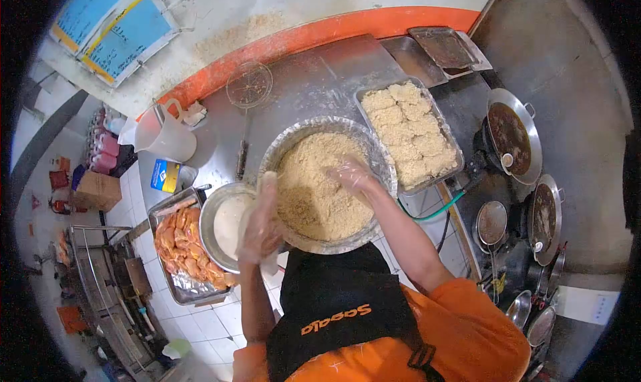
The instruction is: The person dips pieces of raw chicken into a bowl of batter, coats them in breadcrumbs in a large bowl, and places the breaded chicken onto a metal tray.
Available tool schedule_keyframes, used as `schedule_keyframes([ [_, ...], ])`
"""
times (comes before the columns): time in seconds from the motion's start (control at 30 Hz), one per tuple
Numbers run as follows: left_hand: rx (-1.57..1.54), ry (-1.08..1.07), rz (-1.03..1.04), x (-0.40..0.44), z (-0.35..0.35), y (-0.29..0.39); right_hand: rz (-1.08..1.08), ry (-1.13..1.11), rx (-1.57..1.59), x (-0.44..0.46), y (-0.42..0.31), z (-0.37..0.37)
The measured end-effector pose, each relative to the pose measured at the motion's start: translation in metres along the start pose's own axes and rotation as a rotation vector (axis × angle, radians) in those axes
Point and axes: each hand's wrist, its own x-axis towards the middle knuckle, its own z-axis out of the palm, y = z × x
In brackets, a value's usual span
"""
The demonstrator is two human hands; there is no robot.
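Note:
A wide metal bowl (384, 161) holds pale bread crumbs (320, 202). My right hand (352, 177), in a clear plastic glove, reaches into it from the right; its fingers are spread over the crumbs and its fingertips are partly covered. On the left, my left hand (262, 225), also gloved and somewhat blurred, is edge-on at the bowl's rim with fingers stretched out. It overlaps the side of a smaller metal bowl (209, 208) of white batter (229, 225). I see nothing held in either hand.
Raw meat pieces (183, 242) lie in a tray at the left. Crumbed pieces (410, 131) fill a tray (434, 181) at the right. A white jug (163, 138) and a wire strainer (249, 86) stand behind. Oil-filled woks (511, 138) are far right.

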Motion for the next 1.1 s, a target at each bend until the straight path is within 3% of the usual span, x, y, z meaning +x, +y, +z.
schedule_keyframes([
  [0.1,-0.146,0.240,-0.034,-0.037,-0.021,0.010,0.021,-0.099,0.320,-0.010,-0.012,-0.017],
  [0.17,-0.173,0.243,-0.123,-0.059,-0.034,0.015,0.055,-0.075,0.603,-0.042,-0.035,-0.027],
  [0.23,-0.142,0.283,-0.165,-0.080,-0.037,0.011,0.114,-0.020,0.589,-0.055,-0.058,-0.044],
  [0.37,-0.093,0.387,-0.230,-0.128,-0.030,-0.008,-0.052,-0.004,0.840,-0.053,-0.064,-0.088],
  [0.43,-0.170,0.439,-0.332,-0.156,-0.020,-0.023,-0.207,-0.022,1.038,-0.002,-0.012,-0.117],
  [0.5,-0.254,0.486,-0.463,-0.178,-0.009,-0.036,-0.262,-0.007,0.996,0.046,0.023,-0.154],
  [0.6,-0.290,0.495,-0.653,-0.190,-0.016,-0.024,-0.231,0.185,0.838,0.066,0.002,-0.181],
  [0.67,-0.291,0.570,-0.584,-0.199,-0.009,-0.035,-0.233,0.258,0.928,0.066,-0.014,-0.186],
  [0.73,-0.399,0.644,-0.533,-0.203,0.001,-0.048,-0.115,0.267,0.760,0.125,0.021,-0.202],
  [0.77,-0.503,0.677,-0.517,-0.204,0.004,-0.052,-0.149,0.308,0.670,0.145,0.037,-0.201],
  [0.83,-0.429,0.690,-0.507,-0.206,-0.005,-0.043,-0.211,0.426,0.448,0.182,0.066,-0.204],
  [0.87,-0.548,0.640,-0.635,-0.217,-0.009,-0.049,-0.242,0.498,0.318,0.199,0.082,-0.211],
  [0.97,-0.578,0.760,-0.542,-0.242,-0.006,-0.061,-0.393,0.794,-0.207,0.195,0.079,-0.219],
  [1.0,-0.687,0.802,-0.677,-0.256,0.001,-0.070,-0.398,0.831,-0.354,0.172,0.063,-0.219],
  [1.07,-0.436,0.688,-0.506,-0.257,-0.010,-0.089,-0.460,0.788,-0.656,0.158,0.057,-0.209],
  [1.1,-0.309,0.638,-0.442,-0.258,-0.020,-0.097,-0.488,0.714,-0.796,0.185,0.095,-0.213],
])
